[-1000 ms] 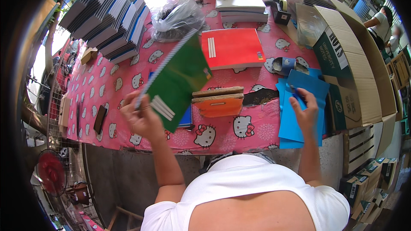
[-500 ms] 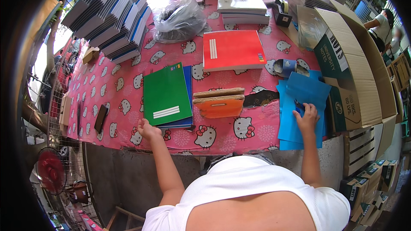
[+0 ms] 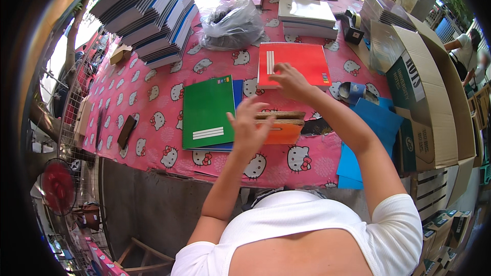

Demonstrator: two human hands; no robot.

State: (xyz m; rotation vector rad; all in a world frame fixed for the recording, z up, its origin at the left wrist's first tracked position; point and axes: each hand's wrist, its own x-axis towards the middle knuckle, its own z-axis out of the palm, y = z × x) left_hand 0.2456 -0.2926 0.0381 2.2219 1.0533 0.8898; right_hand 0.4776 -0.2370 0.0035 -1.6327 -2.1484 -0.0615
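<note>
Left grip (image 3: 249,127) released, at four o'clock from the green notebook (image 3: 207,110); right grip (image 3: 291,81) released, over the seven o'clock edge of the red notebook (image 3: 308,61).

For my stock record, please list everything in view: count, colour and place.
green notebook: 1, green, left of centre
blue notebook: at least 1, blue, beneath green one
red notebook: at least 1, red, centre
orange block: 1, orange-brown, front centre
stacked notebooks: many, white-edged, rear left
plastic bag: 1, clear, rear
white notebooks: several, white, rear centre
tape dispenser: 1, black, rear right
blue sheets: several, blue, right
large carton: 1, brown-green, right edge
table: 1, pink-covered, middle
fan: 1, red, lower left
left hand: 1, bare, near orange block
right hand: 1, bare, over red notebook
</note>
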